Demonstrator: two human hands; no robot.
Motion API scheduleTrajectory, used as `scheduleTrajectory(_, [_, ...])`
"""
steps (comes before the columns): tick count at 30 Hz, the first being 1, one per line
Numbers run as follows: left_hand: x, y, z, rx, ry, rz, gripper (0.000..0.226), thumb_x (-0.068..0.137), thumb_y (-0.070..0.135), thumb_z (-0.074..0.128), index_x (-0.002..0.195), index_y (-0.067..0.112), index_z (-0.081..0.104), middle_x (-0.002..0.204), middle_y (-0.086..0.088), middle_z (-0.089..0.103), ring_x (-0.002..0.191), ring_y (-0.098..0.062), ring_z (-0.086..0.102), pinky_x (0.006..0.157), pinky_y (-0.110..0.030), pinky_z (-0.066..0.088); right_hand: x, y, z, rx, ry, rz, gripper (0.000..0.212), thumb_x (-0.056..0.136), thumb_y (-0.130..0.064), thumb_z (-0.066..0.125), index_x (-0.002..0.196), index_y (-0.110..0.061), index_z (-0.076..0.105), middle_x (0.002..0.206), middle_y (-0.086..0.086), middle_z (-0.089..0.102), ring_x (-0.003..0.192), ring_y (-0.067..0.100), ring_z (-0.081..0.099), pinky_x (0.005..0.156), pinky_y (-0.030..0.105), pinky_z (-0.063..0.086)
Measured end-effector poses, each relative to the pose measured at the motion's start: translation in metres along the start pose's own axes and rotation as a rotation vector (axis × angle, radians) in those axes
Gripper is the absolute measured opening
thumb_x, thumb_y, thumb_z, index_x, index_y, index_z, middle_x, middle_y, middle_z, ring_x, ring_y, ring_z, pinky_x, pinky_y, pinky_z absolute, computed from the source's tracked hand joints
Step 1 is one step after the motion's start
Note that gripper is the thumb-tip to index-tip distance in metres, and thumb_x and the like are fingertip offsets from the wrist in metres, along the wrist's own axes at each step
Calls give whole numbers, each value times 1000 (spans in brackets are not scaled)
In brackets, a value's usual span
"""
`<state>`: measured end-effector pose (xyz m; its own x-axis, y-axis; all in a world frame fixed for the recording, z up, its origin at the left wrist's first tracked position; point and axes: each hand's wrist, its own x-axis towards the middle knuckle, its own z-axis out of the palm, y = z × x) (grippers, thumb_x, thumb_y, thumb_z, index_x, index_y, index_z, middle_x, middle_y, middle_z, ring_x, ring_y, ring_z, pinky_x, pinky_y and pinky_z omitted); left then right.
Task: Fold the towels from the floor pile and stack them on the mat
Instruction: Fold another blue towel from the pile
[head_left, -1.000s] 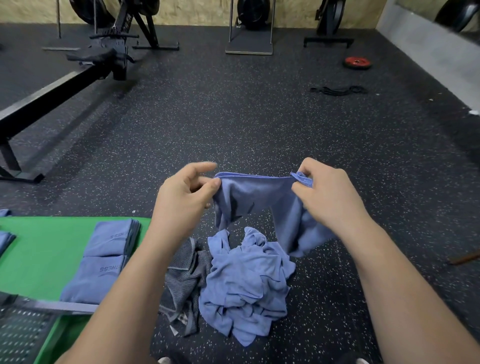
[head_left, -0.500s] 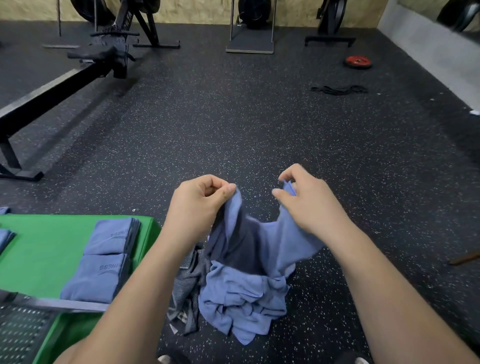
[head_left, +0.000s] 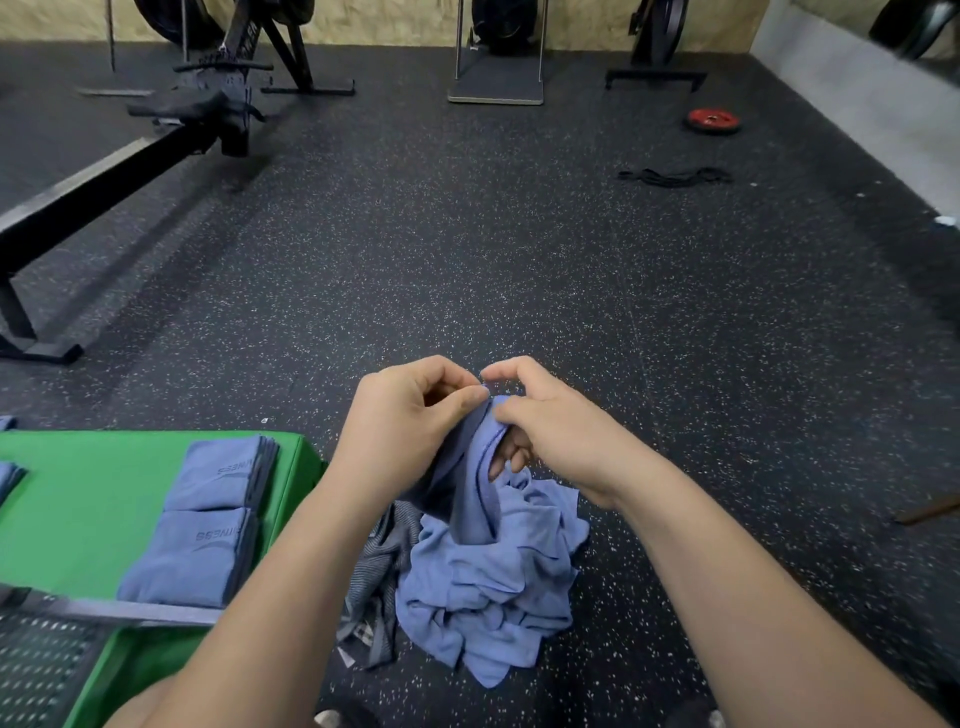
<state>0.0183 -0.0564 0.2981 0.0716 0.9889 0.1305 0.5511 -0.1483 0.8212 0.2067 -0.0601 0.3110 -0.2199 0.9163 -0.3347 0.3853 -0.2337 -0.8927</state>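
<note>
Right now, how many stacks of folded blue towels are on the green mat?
3. On the green mat: a far stack and a near stack side by side, and a third stack cut off at the left edge. More may lie out of view.

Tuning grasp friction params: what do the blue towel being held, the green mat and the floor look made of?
blue towel: thin soft fabric, matte, probably microfibre; it drapes and creases limply.
green mat: smooth cover with a faint sheen, likely vinyl over foam; the edge looks padded.
floor: black, speckled, matte, likely rubber gym flooring.
</note>
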Motion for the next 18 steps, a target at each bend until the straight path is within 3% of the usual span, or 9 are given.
scheduleTrajectory(6, [0,-1,0,-182,-167,-32,24,86,21,79,102,38,78,94,8,82,86,-20,77,84,-43,64,0,0,-5,160,13,30,47,95,-2,47,138,-20,53,104,21,76,82,26,75,72,37,54])
scheduleTrajectory(8, [1,0,-2,-198,-125,-68,21,91,16,81,99,35,81,92,6,82,84,-28,78,76,-45,67,-3,-2,-6,234,-27,34,44,94,2,46,134,-14,55,106,19,76,86,25,76,73,34,54])
scheduleTrajectory(11, [0,4,-6,-175,-34,-79,18,94,14,82,94,31,82,85,7,82,73,-15,74,63,-38,64,-5,-4,-3,248,-24,-23,28,102,0,50,127,-7,59,110,17,81,99,28,79,88,40,60])
scheduleTrajectory(13, [0,6,-7,-155,4,-73,15,92,17,84,90,32,82,82,10,81,71,-8,71,66,-35,61,-3,-3,0,190,47,-67,17,107,-4,52,121,-7,63,104,16,81,93,24,79,94,45,64])
scheduleTrajectory(18, [-2,9,-6,-139,48,-49,14,92,20,85,87,32,81,79,12,79,69,-3,68,67,-27,54,-4,1,4,-168,252,-251,8,105,-18,65,98,-17,70,70,-1,75,65,15,75,72,35,63])
